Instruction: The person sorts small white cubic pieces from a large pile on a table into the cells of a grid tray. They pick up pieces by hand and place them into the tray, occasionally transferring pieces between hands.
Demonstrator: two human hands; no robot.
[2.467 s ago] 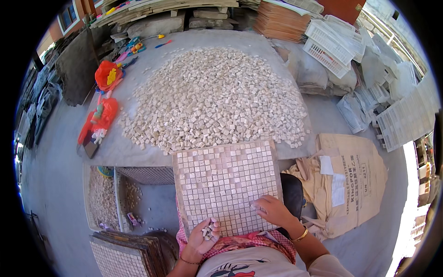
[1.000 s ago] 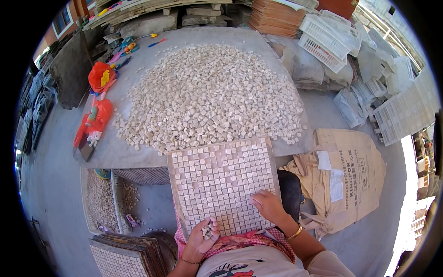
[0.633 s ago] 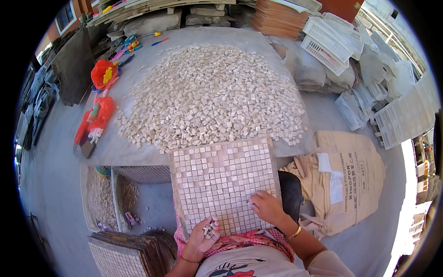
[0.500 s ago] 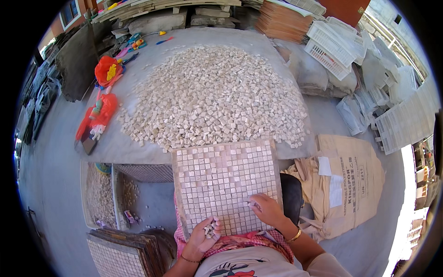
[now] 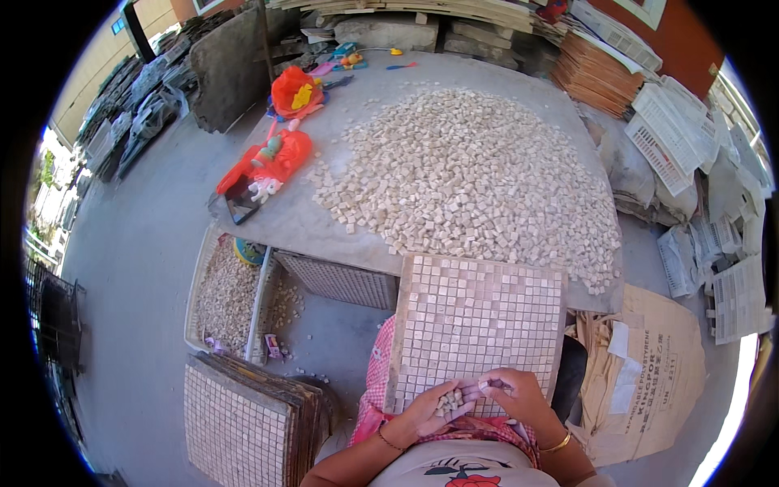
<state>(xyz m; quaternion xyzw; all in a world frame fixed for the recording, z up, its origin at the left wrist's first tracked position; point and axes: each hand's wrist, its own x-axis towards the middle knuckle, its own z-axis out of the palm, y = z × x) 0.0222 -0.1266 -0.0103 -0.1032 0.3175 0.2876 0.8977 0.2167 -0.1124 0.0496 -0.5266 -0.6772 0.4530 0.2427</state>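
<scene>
My left hand [image 5: 432, 408] is cupped palm up over the near edge of a grid tray, with several small stone tiles [image 5: 449, 401] gathered in it. Thumb and fingers of my right hand [image 5: 513, 391] pinch a pale stone tile [image 5: 485, 385] beside the left fingertips. Beneath both hands the square grid tray [image 5: 479, 325] leans from my lap against the table edge. Most of its cells carry whitish tiles; some cells in the upper part look bare.
A wide heap of loose tiles [image 5: 479, 178] covers the table [image 5: 357, 235] ahead. To the left are red plastic bags with toys [image 5: 268, 158], a white bin of stone pieces [image 5: 231, 288] and stacked filled trays [image 5: 235, 422]. A brown sack [image 5: 649, 381] and white crates [image 5: 665, 134] lie right.
My right hand has come off the grid and moved left to the cupped left hand. The whole view has swung left, so the scene appears shifted to the right.
</scene>
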